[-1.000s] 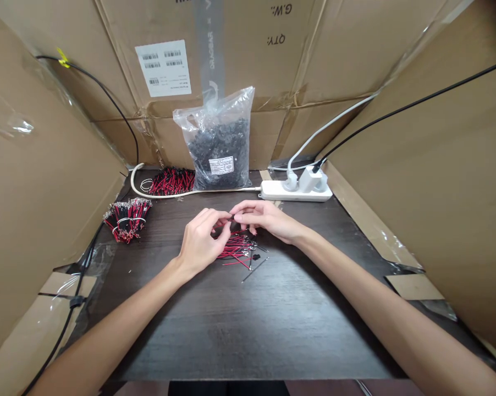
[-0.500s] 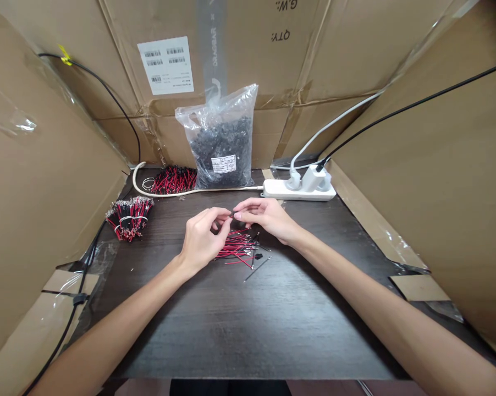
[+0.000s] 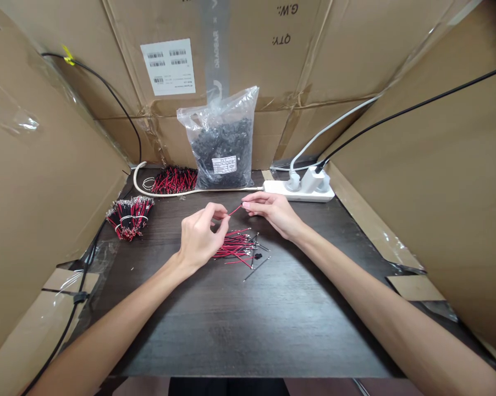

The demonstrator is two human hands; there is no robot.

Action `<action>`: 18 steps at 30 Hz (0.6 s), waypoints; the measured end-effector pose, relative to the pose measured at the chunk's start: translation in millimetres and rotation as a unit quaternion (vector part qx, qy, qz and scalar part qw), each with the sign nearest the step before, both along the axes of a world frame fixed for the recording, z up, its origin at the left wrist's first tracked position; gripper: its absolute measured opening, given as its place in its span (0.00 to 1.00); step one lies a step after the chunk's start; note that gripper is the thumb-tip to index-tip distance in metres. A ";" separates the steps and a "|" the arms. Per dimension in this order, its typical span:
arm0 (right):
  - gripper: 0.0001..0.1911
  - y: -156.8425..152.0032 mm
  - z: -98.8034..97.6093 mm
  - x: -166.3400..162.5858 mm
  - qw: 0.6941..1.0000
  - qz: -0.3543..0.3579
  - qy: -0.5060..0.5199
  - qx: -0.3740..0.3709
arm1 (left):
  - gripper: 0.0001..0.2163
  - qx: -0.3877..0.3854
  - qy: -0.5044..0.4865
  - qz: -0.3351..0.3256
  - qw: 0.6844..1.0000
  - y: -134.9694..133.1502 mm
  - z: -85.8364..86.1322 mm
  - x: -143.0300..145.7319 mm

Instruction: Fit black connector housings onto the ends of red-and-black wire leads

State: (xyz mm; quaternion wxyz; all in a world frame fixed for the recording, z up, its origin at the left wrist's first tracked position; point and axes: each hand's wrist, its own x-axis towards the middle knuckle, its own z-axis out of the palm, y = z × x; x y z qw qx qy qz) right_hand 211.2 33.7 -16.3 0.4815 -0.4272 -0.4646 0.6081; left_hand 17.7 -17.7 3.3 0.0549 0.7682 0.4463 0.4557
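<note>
Between my two hands a short red wire [image 3: 235, 210] is stretched above the table. My left hand [image 3: 202, 234] pinches its left end between thumb and fingertips. At the other end, my right hand [image 3: 273, 213] pinches a small black piece, probably a connector housing, mostly hidden by the fingertips. Below the hands lies a loose pile of red and black wires [image 3: 237, 245] with metal tips. Small black pieces [image 3: 258, 256] sit at the pile's right edge, and a single black wire [image 3: 257, 269] lies just in front of them.
A clear bag of black parts [image 3: 223, 148] leans on the cardboard back wall. Left of it lies a heap of red and black wires [image 3: 174, 180]; a tied wire bundle [image 3: 130, 217] stands nearer. A white power strip [image 3: 299, 191] with plugs is at the back right.
My hands have drawn slightly apart, the right one moving right. The red wire now shows between them, where earlier the fingertips nearly met around a dark piece.
</note>
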 end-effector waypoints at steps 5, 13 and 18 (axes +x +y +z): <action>0.18 7.0 -3.3 5.3 0.998 -0.032 0.054 -0.008 | 0.06 0.030 0.010 -0.011 0.999 -2.4 2.7 -3.4; 0.16 2.2 4.7 12.6 0.997 0.071 0.002 0.013 | 0.09 0.029 -0.056 -0.011 0.998 1.6 -0.2 -7.9; 0.16 -5.9 7.3 6.3 0.989 0.132 -0.054 0.040 | 0.08 -0.161 -0.148 -0.055 0.974 10.2 -1.1 -7.2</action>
